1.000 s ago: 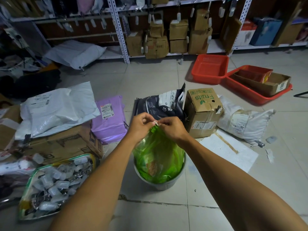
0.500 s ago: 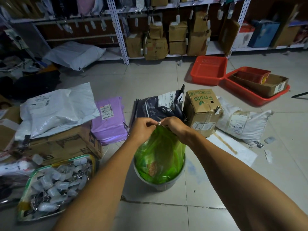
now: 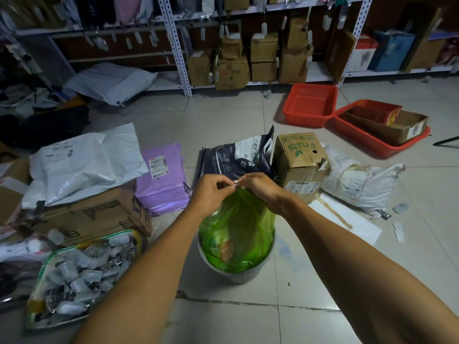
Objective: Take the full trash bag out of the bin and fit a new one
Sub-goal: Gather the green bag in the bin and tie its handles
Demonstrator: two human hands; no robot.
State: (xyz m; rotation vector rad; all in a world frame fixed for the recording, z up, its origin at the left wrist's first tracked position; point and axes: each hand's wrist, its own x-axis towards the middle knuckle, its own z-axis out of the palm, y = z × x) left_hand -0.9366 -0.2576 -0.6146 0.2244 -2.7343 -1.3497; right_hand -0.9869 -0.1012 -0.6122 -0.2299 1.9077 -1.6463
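A full translucent green trash bag (image 3: 238, 234) sits in a small round grey bin (image 3: 236, 275) on the tiled floor in front of me. Its top is gathered into a neck above the bin. My left hand (image 3: 213, 192) and my right hand (image 3: 260, 192) meet over that neck, both pinching the bunched plastic, with a small white bit showing between the fingertips. Rubbish shows through the bag's lower part. No fresh bag is in sight.
Behind the bin stand a dark pet-food sack (image 3: 238, 155) and a "Fruits" carton (image 3: 300, 165). Purple parcel (image 3: 161, 180), white mailers and cardboard lie left; a clear pouch of small bottles (image 3: 82, 274) near left. Red trays (image 3: 310, 105) and shelving stand at the back.
Both hands stay pinched on the bag's neck and have lifted it slightly, stretching the green plastic taller above the bin. The fingers shift a little at the top.
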